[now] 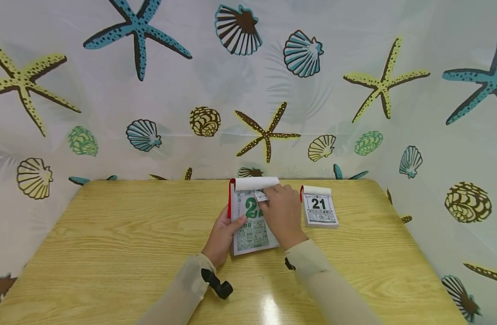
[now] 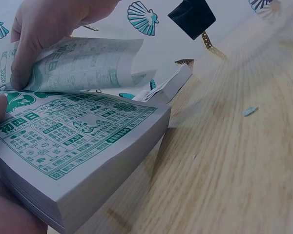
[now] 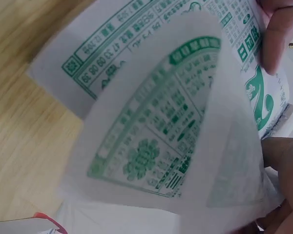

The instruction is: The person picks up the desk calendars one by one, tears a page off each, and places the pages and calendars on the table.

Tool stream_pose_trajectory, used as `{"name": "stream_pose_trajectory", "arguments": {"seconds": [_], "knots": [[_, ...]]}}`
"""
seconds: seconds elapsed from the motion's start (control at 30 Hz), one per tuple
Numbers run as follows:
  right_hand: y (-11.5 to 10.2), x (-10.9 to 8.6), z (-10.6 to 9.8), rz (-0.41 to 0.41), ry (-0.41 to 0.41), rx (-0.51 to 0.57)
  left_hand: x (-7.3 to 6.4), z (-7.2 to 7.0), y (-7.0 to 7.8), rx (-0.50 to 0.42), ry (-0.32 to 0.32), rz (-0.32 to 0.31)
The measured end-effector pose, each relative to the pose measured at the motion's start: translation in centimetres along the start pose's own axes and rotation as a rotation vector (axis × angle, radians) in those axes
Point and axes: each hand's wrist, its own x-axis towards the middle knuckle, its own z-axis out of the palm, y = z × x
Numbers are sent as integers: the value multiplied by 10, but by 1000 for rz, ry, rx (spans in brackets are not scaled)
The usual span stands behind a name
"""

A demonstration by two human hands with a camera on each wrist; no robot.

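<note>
Right hand (image 1: 284, 212): thumb and fingers pinched on the lifted sheet (image 3: 136, 161), over the upper right of the big calendar (image 1: 252, 237). Left hand (image 1: 221, 234): wrapped on its left edge, thumb on the page below (image 2: 83, 131). Big calendar is in that hand, over the worktop (image 1: 151, 234).

Risks, my read:
- Sheet is thin and buckled. A skewed pull could rip it and leave a ragged strip under the white roll (image 1: 256, 183) at the big calendar's top.
- Left hand only has the left edge, so a hard tug could twist the calendar loose.
- Pinch too deep and the page below comes up too.
- A wide swing of the right hand could clip the small calendar (image 1: 320, 210), just right of the big one, not touching.

Views: only head gives both faces, plus the red backing (image 1: 229, 207) on the big calendar's left edge; the right hand partly hides the green number (image 1: 250, 207). Left wrist shows the block's thickness and a paper scrap (image 2: 250, 111) well apart from it; can't make that out from head. Right wrist shows the sheet's fold best. Whether its top edge is attached: can't tell from any.
</note>
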Motion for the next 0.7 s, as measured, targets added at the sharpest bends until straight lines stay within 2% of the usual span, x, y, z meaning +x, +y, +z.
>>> {"name": "stream_pose_trajectory", "arguments": {"seconds": [0.37, 0.7], "knots": [[12, 1, 4, -72, 90, 28, 0, 1, -1, -6, -1, -15], [22, 0, 9, -26, 73, 174, -1, 3, 0, -53, -25, -26]]}}
